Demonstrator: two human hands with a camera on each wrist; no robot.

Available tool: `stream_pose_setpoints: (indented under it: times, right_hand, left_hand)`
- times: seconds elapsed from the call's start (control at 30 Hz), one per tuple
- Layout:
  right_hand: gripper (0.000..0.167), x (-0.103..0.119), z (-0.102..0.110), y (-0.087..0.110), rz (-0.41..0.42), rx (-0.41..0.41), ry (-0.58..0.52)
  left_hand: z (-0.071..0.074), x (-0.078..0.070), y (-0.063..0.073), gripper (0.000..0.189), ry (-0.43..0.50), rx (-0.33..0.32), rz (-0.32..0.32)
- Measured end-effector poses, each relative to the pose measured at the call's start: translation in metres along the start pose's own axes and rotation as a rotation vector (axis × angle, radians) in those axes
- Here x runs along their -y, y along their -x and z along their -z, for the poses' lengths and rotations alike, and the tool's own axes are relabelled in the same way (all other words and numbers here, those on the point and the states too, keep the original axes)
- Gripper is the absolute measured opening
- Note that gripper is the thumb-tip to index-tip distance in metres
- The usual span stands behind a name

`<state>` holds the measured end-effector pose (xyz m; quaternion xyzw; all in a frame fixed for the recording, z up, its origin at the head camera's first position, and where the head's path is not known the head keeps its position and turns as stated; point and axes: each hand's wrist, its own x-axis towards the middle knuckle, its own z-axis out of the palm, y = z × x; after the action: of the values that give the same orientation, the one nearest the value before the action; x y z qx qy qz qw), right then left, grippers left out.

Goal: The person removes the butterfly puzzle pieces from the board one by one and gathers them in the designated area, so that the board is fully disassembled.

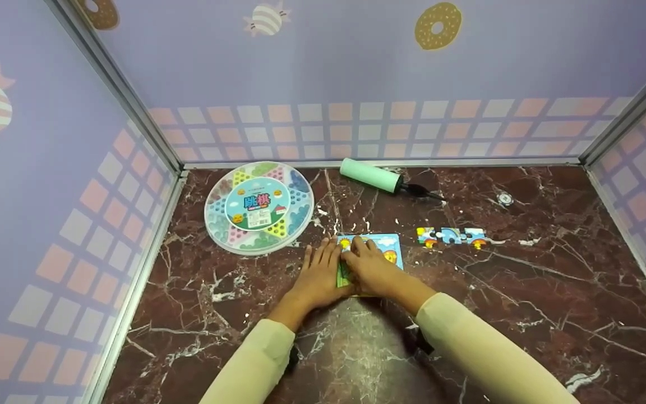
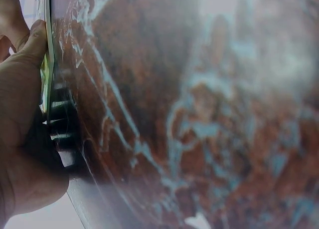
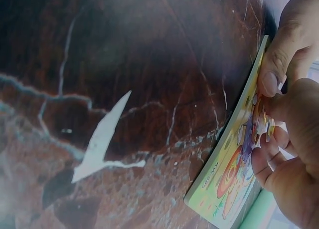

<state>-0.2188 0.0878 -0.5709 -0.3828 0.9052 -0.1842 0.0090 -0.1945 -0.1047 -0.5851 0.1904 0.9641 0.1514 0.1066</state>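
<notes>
Marbled in dark red, the table (image 1: 530, 320) lies underneath. Fingers straight, the left hand (image 1: 318, 280) rests at the left edge of a puzzle board (image 1: 390, 243); the right hand (image 1: 378, 271) bends over it, whether pinching anything I cannot tell. Loose puzzle pieces (image 1: 450, 236) lie right of that hand, a green pump (image 1: 370, 175) beyond.

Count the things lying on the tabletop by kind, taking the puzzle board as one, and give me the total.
Puzzle board: 1
Loose puzzle pieces beside it: 3
Round game box: 1
Mint-green cylinder with black tip: 1
Small round object: 1
Total: 7
</notes>
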Motion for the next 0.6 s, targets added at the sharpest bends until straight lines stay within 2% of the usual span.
stream_pose_setpoints:
  times: [0.23,0.47,0.6]
  right_hand:
    - [0.037,0.001,0.006,0.006,0.010,0.016,0.077]
    - [0.049,-0.005,0.009,0.010,0.012,0.006,0.129]
    - [0.051,-0.010,0.012,0.012,0.011,0.010,0.162]
  left_hand:
    - [0.000,0.000,0.001,0.110,0.000,-0.003,-0.006]
    - [-0.002,0.002,-0.001,0.112,0.037,0.016,-0.007]
    - [-0.001,0.002,-0.001,0.113,0.064,0.004,-0.010]
